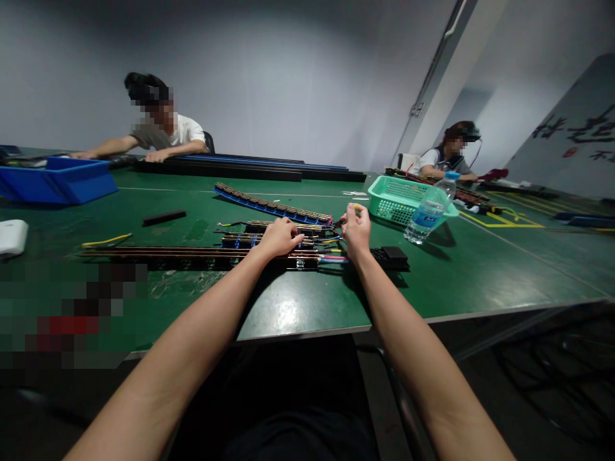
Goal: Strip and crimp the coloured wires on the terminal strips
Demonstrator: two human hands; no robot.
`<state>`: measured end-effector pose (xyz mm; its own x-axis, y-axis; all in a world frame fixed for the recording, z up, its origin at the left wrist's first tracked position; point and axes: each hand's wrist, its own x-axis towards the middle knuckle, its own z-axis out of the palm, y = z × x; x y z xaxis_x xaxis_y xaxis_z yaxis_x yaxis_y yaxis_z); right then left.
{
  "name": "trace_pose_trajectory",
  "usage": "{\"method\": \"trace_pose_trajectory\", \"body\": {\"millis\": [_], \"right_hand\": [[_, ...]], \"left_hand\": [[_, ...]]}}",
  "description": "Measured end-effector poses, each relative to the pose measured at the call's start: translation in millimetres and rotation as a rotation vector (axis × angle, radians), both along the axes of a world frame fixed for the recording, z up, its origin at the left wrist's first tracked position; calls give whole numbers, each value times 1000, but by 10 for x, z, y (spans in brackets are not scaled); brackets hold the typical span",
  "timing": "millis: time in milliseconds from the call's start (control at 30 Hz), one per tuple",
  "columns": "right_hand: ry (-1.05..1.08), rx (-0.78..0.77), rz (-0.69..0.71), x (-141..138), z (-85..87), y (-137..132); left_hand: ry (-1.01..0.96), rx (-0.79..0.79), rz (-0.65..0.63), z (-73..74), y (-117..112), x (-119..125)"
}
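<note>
Several long black rails with copper strips (pixel 192 254) lie side by side on the green table (pixel 298 307) in front of me. My left hand (pixel 280 235) rests on the middle rails, fingers curled down onto them. My right hand (pixel 356 229) is closed in a pinch at the rails' right end, holding a thin coloured wire (pixel 356 208) among red, yellow and blue leads (pixel 331 257). A small black block (pixel 394 257) sits just right of that hand.
A curved blue rail piece (pixel 271 206) lies behind the rails. A teal basket (pixel 401 200) and a water bottle (pixel 430 211) stand at the right. A blue bin (pixel 60 180) and a white device (pixel 12 237) are at the left. Two other people work at the far side.
</note>
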<state>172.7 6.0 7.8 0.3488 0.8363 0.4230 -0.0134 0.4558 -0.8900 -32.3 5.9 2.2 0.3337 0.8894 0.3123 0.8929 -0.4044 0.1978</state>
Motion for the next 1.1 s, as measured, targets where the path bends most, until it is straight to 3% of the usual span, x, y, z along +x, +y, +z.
{"method": "trace_pose_trajectory", "body": {"millis": [100, 233, 367, 500, 600, 867, 1100], "right_hand": [[221, 1, -63, 23, 87, -2], [221, 130, -68, 19, 203, -258], [234, 217, -19, -25, 187, -846], [281, 206, 43, -62, 28, -1493], [295, 210, 73, -49, -92, -1757], [32, 187, 153, -88, -359, -1598], [-629, 162, 120, -180, -484, -1610]], "left_hand": [[-29, -2, 9, 0, -7, -3], [-45, -6, 24, 4, -23, -1], [-29, 2, 15, 16, -35, 6], [-26, 6, 13, 4, -24, 3], [-33, 10, -2, -13, -5, 1], [-14, 6, 10, -5, 1, 11], [-58, 19, -7, -33, 8, -18]]}}
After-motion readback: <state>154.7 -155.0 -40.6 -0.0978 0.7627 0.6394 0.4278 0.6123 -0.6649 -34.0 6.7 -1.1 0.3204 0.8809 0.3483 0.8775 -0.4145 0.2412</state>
